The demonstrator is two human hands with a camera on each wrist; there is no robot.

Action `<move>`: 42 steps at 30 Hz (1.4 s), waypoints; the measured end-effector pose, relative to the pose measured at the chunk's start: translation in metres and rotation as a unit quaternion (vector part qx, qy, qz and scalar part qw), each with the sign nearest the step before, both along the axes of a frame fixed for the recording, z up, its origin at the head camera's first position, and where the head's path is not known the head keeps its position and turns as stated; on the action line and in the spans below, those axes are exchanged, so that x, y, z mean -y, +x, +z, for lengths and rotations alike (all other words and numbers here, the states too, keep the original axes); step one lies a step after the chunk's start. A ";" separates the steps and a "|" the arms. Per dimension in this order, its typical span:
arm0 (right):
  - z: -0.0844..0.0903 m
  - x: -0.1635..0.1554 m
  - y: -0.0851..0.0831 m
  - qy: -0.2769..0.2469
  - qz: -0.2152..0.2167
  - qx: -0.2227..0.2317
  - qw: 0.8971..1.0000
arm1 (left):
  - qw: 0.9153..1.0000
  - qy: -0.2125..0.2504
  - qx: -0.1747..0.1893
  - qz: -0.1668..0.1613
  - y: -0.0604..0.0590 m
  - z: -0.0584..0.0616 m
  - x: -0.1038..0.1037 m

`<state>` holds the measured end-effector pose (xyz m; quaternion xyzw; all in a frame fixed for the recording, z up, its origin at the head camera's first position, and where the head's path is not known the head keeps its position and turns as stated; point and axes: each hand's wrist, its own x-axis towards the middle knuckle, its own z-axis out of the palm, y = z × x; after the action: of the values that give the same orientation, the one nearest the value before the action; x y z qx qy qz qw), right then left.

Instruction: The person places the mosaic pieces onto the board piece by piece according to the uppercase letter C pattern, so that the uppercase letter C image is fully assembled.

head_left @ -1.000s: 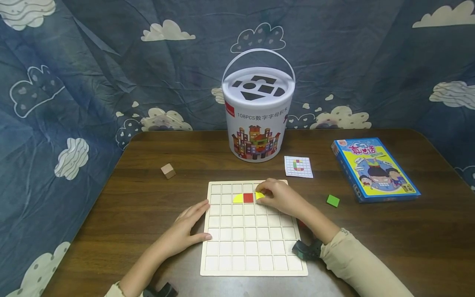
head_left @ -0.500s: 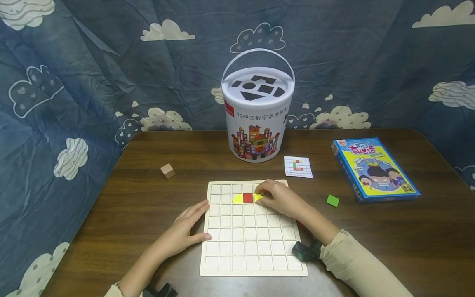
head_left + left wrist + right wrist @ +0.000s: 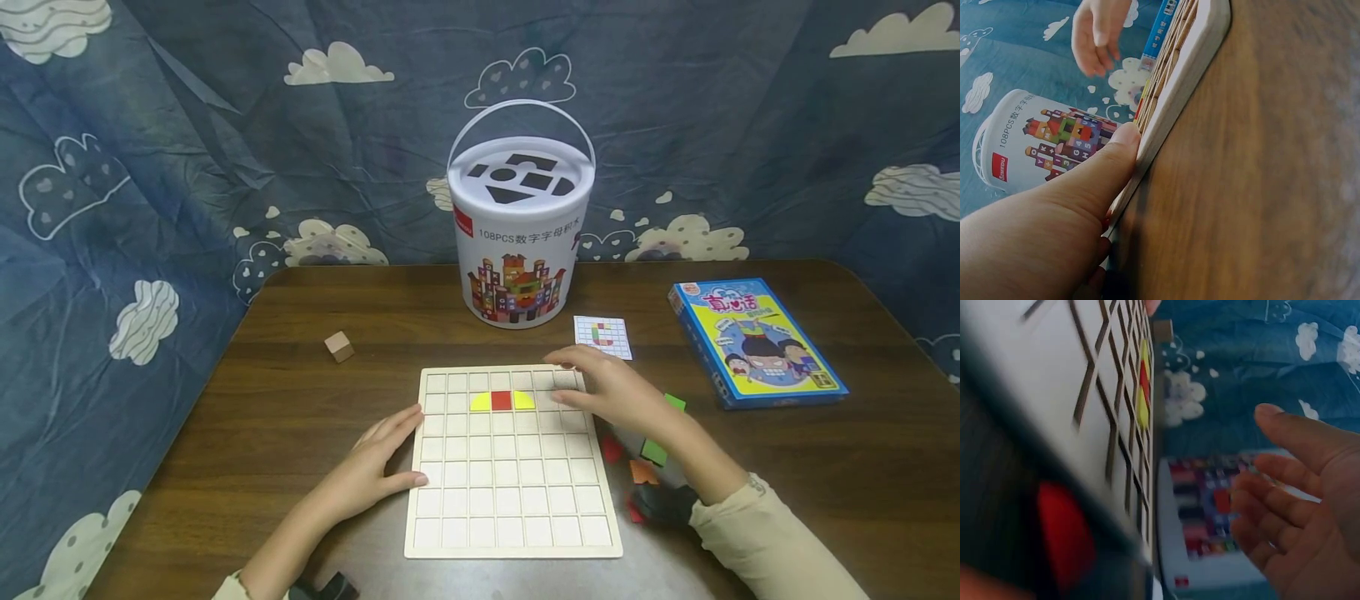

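A pale wooden grid board (image 3: pixel 480 500) lies on the table. In its second row from the top, a red square tile (image 3: pixel 501 401) sits between two yellow quarter-round tiles, the left one (image 3: pixel 480 402) and the right one (image 3: pixel 523 402). My left hand (image 3: pixel 378 462) rests against the board's left edge, thumb and fingers spread; the left wrist view shows the thumb (image 3: pixel 1119 147) on the rim. Over the board's upper right corner, my right hand (image 3: pixel 615 387) is held with thumb and fingers apart and nothing between them, as the right wrist view also shows.
Right of the board lie green tiles (image 3: pixel 654 452), an orange piece (image 3: pixel 643 472) and red pieces (image 3: pixel 612 448), partly behind the right arm. A pattern card (image 3: pixel 603 337), a white block bucket (image 3: pixel 521 242) and a blue-yellow box (image 3: pixel 761 342) stand or lie behind. A wooden cube (image 3: pixel 340 346) is at left.
My right hand has let go of the right yellow tile, which now lies beside the red one, and moved right with its fingers spread. The left hand has stayed put.
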<state>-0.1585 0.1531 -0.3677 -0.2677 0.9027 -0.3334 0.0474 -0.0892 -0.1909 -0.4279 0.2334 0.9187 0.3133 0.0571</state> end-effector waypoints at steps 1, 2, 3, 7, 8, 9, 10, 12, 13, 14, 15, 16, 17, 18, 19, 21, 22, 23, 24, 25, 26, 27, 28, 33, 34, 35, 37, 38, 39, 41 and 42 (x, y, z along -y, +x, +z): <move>0.002 -0.006 0.002 0.002 -0.009 -0.011 1.000 | 1.000 0.000 -0.001 0.000 0.000 0.000 0.000; 0.002 -0.013 0.005 0.004 -0.017 -0.021 1.000 | 1.000 -0.001 -0.002 0.000 0.000 0.000 0.000; 0.003 -0.019 0.008 0.006 -0.026 -0.027 0.999 | 1.000 -0.002 -0.002 0.000 0.000 -0.001 0.000; -0.003 -0.048 0.017 0.011 -0.061 -0.041 0.997 | 1.000 -0.002 -0.007 -0.001 -0.001 -0.001 0.000; -0.005 -0.054 0.019 0.013 -0.068 -0.043 0.997 | 1.000 -0.002 -0.007 -0.001 -0.001 -0.001 0.000; -0.007 -0.061 0.021 0.015 -0.076 -0.040 0.996 | 1.000 -0.002 -0.008 -0.001 -0.001 -0.001 0.000; -0.010 -0.067 0.023 0.018 -0.084 -0.038 0.996 | 1.000 -0.002 -0.008 -0.001 -0.001 -0.001 0.000; -0.015 -0.077 0.025 0.027 -0.097 -0.035 0.994 | 1.000 -0.003 -0.007 -0.001 0.000 -0.001 0.001; -0.017 -0.081 0.026 0.030 -0.102 -0.032 0.994 | 1.000 -0.003 -0.007 0.000 0.000 0.000 0.001; -0.019 -0.085 0.027 0.033 -0.105 -0.029 0.993 | 1.000 -0.003 -0.005 0.000 0.000 0.000 0.001; -0.021 -0.088 0.027 0.034 -0.109 -0.026 0.993 | 1.000 -0.002 -0.005 0.001 0.000 0.000 0.001; -0.024 -0.092 0.027 0.036 -0.111 -0.026 0.993 | 1.000 -0.002 -0.005 0.000 0.000 0.000 0.000; -0.026 -0.095 0.028 0.038 -0.112 -0.027 0.993 | 1.000 -0.001 -0.005 0.000 0.000 0.001 0.000; -0.029 -0.098 0.028 0.040 -0.113 -0.024 0.992 | 1.000 -0.002 -0.006 -0.001 0.000 0.001 0.000; -0.031 -0.100 0.028 0.042 -0.115 -0.024 0.992 | 1.000 -0.002 -0.005 -0.001 0.000 0.001 0.000; -0.035 -0.105 0.028 0.051 -0.120 -0.022 0.991 | 1.000 -0.004 -0.005 -0.002 -0.001 0.000 0.000; -0.037 -0.108 0.028 0.056 -0.121 -0.022 0.991 | 1.000 -0.004 -0.005 -0.002 -0.001 0.000 0.000; -0.038 -0.109 0.028 0.062 -0.125 -0.020 0.990 | 1.000 -0.005 -0.005 -0.002 -0.001 0.000 0.000; -0.040 -0.111 0.028 0.068 -0.128 -0.018 0.989 | 1.000 -0.004 -0.007 -0.002 -0.001 0.000 0.000; -0.041 -0.112 0.028 0.072 -0.132 -0.018 0.988 | 1.000 -0.004 -0.006 -0.001 -0.001 0.000 0.000; -0.042 -0.113 0.028 0.075 -0.136 -0.018 0.988 | 1.000 -0.003 -0.007 -0.001 -0.001 0.000 0.000; -0.043 -0.113 0.028 0.076 -0.138 -0.019 0.987 | 1.000 -0.003 -0.007 0.000 0.000 0.000 0.000; -0.044 -0.114 0.028 0.076 -0.142 -0.020 0.987 | 1.000 -0.002 -0.007 0.000 -0.001 -0.001 0.000; -0.045 -0.114 0.027 0.074 -0.147 -0.024 0.986 | 1.000 -0.004 -0.005 0.002 0.000 -0.001 0.000; -0.045 -0.114 0.027 0.075 -0.146 -0.023 0.986 | 1.000 -0.004 -0.005 0.002 0.000 -0.001 0.000; -0.045 -0.114 0.027 0.077 -0.143 -0.022 0.986 | 1.000 -0.004 -0.005 0.002 0.000 -0.001 0.001; -0.044 -0.113 0.028 0.079 -0.138 -0.023 0.987 | 1.000 -0.004 -0.004 0.002 0.000 -0.001 0.001; -0.044 -0.112 0.028 0.079 -0.135 -0.024 0.987 | 1.000 -0.004 -0.004 0.002 0.000 -0.001 0.001; -0.043 -0.111 0.029 0.079 -0.132 -0.027 0.988 | 1.000 -0.004 -0.004 0.002 -0.001 -0.001 0.001; -0.042 -0.109 0.030 0.074 -0.127 -0.037 0.988 | 1.000 -0.003 -0.005 0.001 -0.001 -0.001 0.001; -0.041 -0.108 0.031 0.071 -0.125 -0.042 0.989 | 1.000 -0.003 -0.005 0.000 -0.001 -0.001 0.001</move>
<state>-0.1278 0.2614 -0.4084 -0.1622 0.9517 -0.2604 -0.0137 -0.0899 -0.1917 -0.4289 0.2345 0.9200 0.3094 0.0528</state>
